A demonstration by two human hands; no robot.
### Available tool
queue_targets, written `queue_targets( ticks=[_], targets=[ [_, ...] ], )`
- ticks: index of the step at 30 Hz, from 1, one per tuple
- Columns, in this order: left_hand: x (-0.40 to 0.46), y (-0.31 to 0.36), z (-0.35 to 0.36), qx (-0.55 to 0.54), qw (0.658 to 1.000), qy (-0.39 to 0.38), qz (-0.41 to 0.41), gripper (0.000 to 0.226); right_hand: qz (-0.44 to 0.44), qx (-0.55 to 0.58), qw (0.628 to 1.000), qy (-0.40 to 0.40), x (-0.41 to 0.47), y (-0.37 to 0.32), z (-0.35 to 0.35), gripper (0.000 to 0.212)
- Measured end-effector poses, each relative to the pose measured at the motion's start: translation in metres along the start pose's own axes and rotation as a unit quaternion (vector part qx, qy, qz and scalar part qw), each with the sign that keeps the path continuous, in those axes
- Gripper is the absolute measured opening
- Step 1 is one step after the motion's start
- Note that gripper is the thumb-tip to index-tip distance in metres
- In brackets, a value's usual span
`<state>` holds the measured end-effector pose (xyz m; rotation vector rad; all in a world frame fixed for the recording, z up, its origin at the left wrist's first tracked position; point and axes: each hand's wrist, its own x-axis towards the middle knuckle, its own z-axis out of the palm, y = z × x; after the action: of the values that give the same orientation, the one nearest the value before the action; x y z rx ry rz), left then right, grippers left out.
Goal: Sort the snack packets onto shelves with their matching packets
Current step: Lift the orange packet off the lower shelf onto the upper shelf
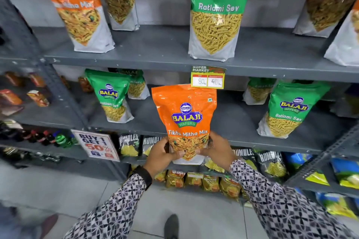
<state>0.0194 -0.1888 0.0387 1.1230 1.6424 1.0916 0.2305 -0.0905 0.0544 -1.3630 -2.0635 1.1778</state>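
**Orange packet held up before the green row**

While both hands grip it low down, the glossy orange Tikha Mitha Mix packet hangs upright in front of the middle grey metal shelf, just under the yellow price tag. That shelf carries green Ratlami Sev packets to left and right, so I judge it the wrong home. Its matches, two orange Tikha Mitha Mix packets, stand at the far left of the upper grey shelf, beside one tall green Ratlami Sev packet. Best to lift it level, base first, and set it next to those, with the label facing out.

Lower racks hold black crisp bags, and a "Buy 1 Get 1" sign hangs at left.

The left hand and right hand are each closed round the packet's bottom corners, thumbs on its front.
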Motion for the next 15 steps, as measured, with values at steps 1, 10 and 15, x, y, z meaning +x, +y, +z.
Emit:
queue_targets(
  ticks=[1, 10, 15],
  targets=[
    [-0.012, 0.004, -0.004, -0.001, 1.0, 0.009, 0.011, 0.037, -0.008, 0.009, 1.0, 0.003, -0.009, -0.007, 0.0, 0.056],
    [-0.05, 0.097, -0.058, 0.002, 0.985, 0.072, 0.159, 0.042, -0.136, 0.111, 0.984, 0.04, -0.033, -0.107, -0.042, 0.068],
    [-0.031, 0.169, -0.094, -0.011, 0.963, 0.121, 0.242, 0.037, -0.204, 0.113, 0.966, 0.112, -0.005, -0.184, -0.078, 0.062]
  ],
)
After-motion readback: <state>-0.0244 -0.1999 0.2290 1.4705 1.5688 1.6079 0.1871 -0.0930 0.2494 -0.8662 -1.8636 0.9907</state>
